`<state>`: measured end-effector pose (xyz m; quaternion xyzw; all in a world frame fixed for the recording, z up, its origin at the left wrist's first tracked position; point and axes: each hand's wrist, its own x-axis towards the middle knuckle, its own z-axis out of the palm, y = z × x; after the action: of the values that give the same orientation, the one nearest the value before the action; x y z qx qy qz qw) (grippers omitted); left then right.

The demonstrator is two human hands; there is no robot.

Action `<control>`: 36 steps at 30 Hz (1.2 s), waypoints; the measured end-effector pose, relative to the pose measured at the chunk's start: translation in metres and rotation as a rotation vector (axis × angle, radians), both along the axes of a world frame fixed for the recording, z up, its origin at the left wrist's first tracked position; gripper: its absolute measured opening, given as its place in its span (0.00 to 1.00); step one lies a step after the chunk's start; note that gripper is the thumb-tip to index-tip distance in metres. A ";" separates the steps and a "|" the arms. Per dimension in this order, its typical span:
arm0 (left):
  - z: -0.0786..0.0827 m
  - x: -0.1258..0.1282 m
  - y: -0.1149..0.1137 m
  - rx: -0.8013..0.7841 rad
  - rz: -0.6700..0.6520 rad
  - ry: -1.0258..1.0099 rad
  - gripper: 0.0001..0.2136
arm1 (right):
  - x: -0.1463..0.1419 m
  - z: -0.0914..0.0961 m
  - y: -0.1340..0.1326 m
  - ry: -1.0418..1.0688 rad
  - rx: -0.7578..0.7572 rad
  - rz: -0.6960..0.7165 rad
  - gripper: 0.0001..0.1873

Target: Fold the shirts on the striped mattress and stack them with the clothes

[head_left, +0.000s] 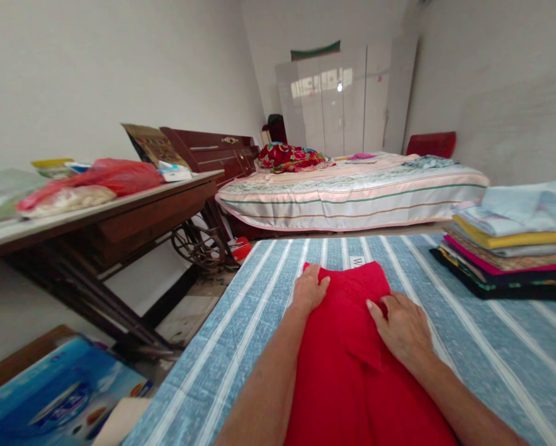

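A red garment (352, 359) lies spread on the blue-and-white striped sheet (241, 347) in front of me. My left hand (308, 290) rests flat on the garment's far left corner, fingers stretched out and together. My right hand (401, 325) lies palm down on a folded flap of the red cloth, fingers extended toward the middle. Neither hand grips the cloth; both press on it.
A stack of folded clothes (514, 248) sits at the right on the sheet. A wooden table (120, 210) with bags stands at the left, a sewing-machine treadle under it. A bed (347, 192) and white wardrobe (343, 102) lie beyond. A blue box (59, 396) lies at the lower left.
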<state>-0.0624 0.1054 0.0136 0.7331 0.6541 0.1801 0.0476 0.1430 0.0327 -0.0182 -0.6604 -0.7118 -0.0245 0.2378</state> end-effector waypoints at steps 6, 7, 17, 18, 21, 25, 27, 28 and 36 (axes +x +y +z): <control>-0.008 -0.022 0.016 0.049 0.050 -0.163 0.22 | 0.004 -0.002 0.005 0.028 0.001 -0.024 0.19; -0.009 -0.024 0.017 0.051 0.045 -0.176 0.23 | 0.005 -0.002 0.006 0.022 -0.010 -0.031 0.19; -0.012 -0.026 0.014 0.013 -0.089 -0.056 0.23 | 0.008 -0.002 0.008 0.045 -0.057 -0.046 0.14; -0.013 -0.026 0.014 0.007 -0.106 -0.032 0.22 | 0.008 -0.001 0.007 0.039 -0.053 -0.049 0.14; -0.014 -0.027 0.014 -0.006 -0.129 0.033 0.20 | 0.009 0.001 0.006 0.022 -0.049 -0.067 0.16; -0.016 -0.028 0.017 -0.034 -0.121 0.102 0.20 | 0.011 0.001 0.006 0.023 -0.050 -0.080 0.18; -0.017 -0.027 0.018 -0.054 -0.122 0.132 0.20 | 0.011 -0.001 0.006 0.026 0.008 -0.074 0.17; -0.017 -0.027 0.019 -0.065 -0.120 0.146 0.20 | 0.011 -0.002 0.007 0.030 0.063 -0.065 0.15; -0.012 -0.023 0.017 -0.113 -0.115 0.205 0.21 | -0.003 -0.001 0.000 0.114 0.439 0.383 0.10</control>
<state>-0.0851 0.1225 0.0017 0.7803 0.6213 0.0640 0.0317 0.1399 0.0325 -0.0187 -0.4472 -0.7866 -0.0954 0.4149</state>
